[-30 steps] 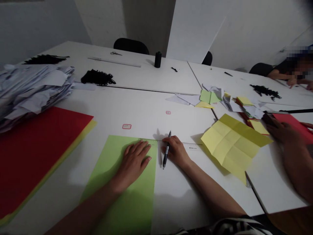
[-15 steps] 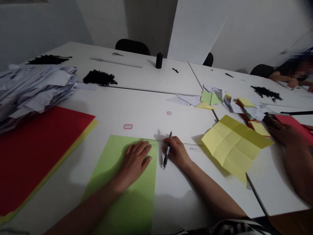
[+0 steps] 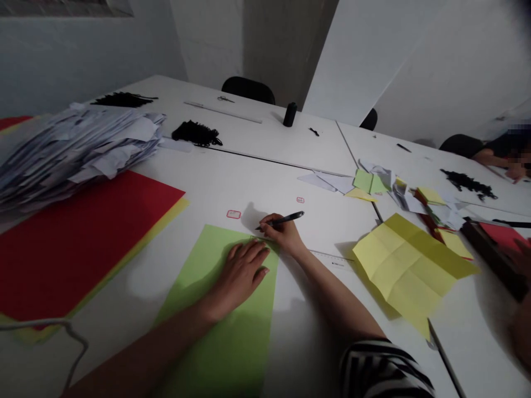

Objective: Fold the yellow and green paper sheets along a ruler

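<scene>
The green sheet [image 3: 244, 331] is smooth, matt paper.

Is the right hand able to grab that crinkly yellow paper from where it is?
Probably yes: the yellow paper lies nearby, with only the flat ruler showing in between. But the right hand holds the pen, so it might have to put that down first.
</scene>
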The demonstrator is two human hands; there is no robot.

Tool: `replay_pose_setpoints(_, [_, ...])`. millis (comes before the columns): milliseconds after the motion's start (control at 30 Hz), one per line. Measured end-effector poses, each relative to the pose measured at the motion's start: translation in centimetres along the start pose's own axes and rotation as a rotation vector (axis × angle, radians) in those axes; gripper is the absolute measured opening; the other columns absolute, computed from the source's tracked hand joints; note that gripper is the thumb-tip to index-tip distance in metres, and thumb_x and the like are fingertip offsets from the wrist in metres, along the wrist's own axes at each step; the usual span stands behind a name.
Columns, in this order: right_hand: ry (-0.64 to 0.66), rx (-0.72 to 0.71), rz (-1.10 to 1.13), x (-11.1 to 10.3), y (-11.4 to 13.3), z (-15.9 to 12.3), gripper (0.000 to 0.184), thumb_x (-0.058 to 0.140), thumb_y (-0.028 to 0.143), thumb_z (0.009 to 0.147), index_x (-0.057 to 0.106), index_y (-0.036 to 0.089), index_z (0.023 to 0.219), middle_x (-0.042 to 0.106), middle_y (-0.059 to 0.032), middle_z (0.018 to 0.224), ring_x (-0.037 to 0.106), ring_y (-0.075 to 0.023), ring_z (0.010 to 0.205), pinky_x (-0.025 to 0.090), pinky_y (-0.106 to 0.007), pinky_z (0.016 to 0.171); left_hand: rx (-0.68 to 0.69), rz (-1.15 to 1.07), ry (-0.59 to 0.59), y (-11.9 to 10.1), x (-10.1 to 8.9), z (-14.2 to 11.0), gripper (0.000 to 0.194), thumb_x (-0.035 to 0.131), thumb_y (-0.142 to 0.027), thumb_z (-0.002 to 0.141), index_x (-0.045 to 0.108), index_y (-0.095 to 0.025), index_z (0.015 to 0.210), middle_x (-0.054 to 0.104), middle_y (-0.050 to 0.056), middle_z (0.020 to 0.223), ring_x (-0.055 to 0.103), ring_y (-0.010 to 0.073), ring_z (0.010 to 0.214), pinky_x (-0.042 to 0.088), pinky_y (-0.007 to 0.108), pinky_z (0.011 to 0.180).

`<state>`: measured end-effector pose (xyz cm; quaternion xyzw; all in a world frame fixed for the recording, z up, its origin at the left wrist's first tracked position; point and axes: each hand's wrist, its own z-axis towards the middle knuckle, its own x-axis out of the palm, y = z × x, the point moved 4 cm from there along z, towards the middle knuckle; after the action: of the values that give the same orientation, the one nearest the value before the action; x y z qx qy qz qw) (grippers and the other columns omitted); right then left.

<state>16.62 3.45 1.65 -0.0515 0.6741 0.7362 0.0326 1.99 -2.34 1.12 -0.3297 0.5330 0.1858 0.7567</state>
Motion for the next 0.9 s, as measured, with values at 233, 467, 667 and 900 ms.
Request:
replay_pose_setpoints(233, [0.009, -0.018, -0.079, 1.2, -1.3, 1.0, 0.017, 0.065, 0.032, 0.073, 0.054, 0.018, 0.073, 0.052, 0.0040, 0.062, 0.046, -0.0102, 0.057, 0.037, -0.023, 0.055, -0.016, -0.019, 0.002, -0.1, -0.1, 0.1, 0.035, 0.051, -0.026, 0.092, 0.052, -0.022, 0.127, 0.055, 0.005, 0.135, 0.044, 0.0248, 0.128, 0.029, 0.046, 0.104])
replay_pose_setpoints(467, [0.035, -0.049, -0.121, 0.9, -1.3, 0.9, 0.020, 0.061, 0.032, 0.074, 0.047, 0.019, 0.067, 0.044, 0.0055, 0.059, 0.038, -0.0089, 0.055, 0.031, -0.022, 0.053, -0.020, -0.024, 0.021, -0.2, 0.0, 0.2, 0.036, 0.050, -0.026, 0.092, 0.052, -0.022, 0.128, 0.054, 0.005, 0.135, 0.043, 0.0248, 0.128, 0.029, 0.046, 0.105])
replay_pose_setpoints(667, [0.044, -0.066, -0.134, 1.0, -1.2, 0.9, 0.019, 0.059, 0.031, 0.075, 0.047, 0.019, 0.066, 0.044, 0.0048, 0.059, 0.038, -0.0091, 0.054, 0.031, -0.022, 0.053, -0.021, -0.019, 0.032, -0.1, 0.0, 0.2, 0.036, 0.048, -0.028, 0.093, 0.052, -0.022, 0.128, 0.054, 0.005, 0.135, 0.043, 0.0253, 0.127, 0.029, 0.047, 0.106])
replay_pose_setpoints(900, [0.052, -0.061, -0.149, 1.1, -1.3, 0.8, 0.021, 0.059, 0.033, 0.076, 0.047, 0.020, 0.066, 0.045, 0.0044, 0.059, 0.039, -0.0095, 0.055, 0.031, -0.022, 0.052, -0.025, -0.029, 0.040, -0.1, 0.1, 0.2, 0.035, 0.047, -0.027, 0.093, 0.052, -0.023, 0.128, 0.054, 0.006, 0.135, 0.043, 0.0248, 0.128, 0.029, 0.046, 0.105])
